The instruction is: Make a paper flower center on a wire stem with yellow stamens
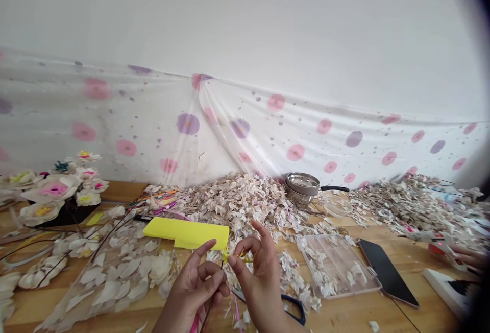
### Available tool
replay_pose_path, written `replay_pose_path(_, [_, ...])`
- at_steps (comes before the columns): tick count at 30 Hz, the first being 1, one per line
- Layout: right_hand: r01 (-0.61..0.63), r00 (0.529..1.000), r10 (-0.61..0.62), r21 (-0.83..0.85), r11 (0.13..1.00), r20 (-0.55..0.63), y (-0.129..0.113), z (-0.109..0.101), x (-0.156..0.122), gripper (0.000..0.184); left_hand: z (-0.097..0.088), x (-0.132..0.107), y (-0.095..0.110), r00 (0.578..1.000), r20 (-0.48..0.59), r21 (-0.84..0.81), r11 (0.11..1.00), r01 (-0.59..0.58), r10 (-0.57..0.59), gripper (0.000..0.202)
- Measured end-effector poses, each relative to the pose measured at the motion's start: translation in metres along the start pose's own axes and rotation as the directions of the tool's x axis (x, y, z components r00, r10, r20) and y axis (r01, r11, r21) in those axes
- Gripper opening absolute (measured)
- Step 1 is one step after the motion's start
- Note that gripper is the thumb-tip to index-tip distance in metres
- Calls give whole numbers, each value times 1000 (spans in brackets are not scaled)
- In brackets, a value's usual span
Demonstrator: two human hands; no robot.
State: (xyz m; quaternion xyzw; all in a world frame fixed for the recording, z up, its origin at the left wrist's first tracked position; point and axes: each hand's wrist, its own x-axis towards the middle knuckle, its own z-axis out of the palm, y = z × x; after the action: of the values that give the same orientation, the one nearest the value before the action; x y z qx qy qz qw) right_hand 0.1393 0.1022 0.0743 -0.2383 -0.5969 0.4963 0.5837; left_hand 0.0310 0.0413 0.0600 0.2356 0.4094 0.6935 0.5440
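Observation:
Near the front of the table, my left hand (201,286) pinches a thin dark stem (207,312) between thumb and fingers. At the stem's top is a small yellow strip (225,256), thin and twisted-looking. My right hand (259,270) pinches that strip between thumb and index finger, its other fingers raised. Just behind my hands lies a folded sheet of yellow paper (184,231). Scissors with dark blue handles (300,310) lie partly under my right hand, their blades mostly hidden. Loose pale petals (122,282) are spread to the left of my hands.
A large heap of dried petals (241,197) stands behind, with metal bowls (302,186) beside it. Finished flowers (53,190) are at left. On the right lie a clear divided box (340,266), a dark phone (388,271) and another person's hand (469,256) with a glue gun (444,247).

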Motion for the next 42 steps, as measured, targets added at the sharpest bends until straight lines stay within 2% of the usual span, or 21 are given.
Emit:
replay_pose_path(5, [-43, 999, 43, 41, 998, 6, 1, -1, 1, 57, 5, -5, 3, 1000, -15, -7, 1000, 19, -19, 82])
replay_pose_path(14, [-166, 985, 153, 188, 968, 81, 6, -4, 6, 61, 9, -8, 8, 1000, -7, 37, 999, -29, 29, 75])
replay_pose_path(21, [-398, 917, 352, 352, 847, 189, -2, -2, 6, 65, 5, -6, 4, 999, 37, -18, 1000, -17, 18, 76])
replay_pose_path(25, [-459, 889, 413, 399, 794, 199, -4, -2, 7, 68, 3, -3, 0, 998, 59, -57, 998, 3, 1, 76])
replay_pose_path(30, [-457, 889, 414, 432, 778, 195, -3, -1, 8, 69, 4, -1, -4, 998, 55, -87, 996, 36, -31, 77])
replay_pose_path(37, [-354, 934, 351, 304, 884, 67, -10, 2, 6, 69, 3, 0, -3, 999, -29, -54, 998, -26, 24, 74])
replay_pose_path(42, [-332, 943, 324, 268, 905, 74, 4, 2, 3, 73, 4, -5, -1, 997, -69, -94, 995, -27, 20, 71])
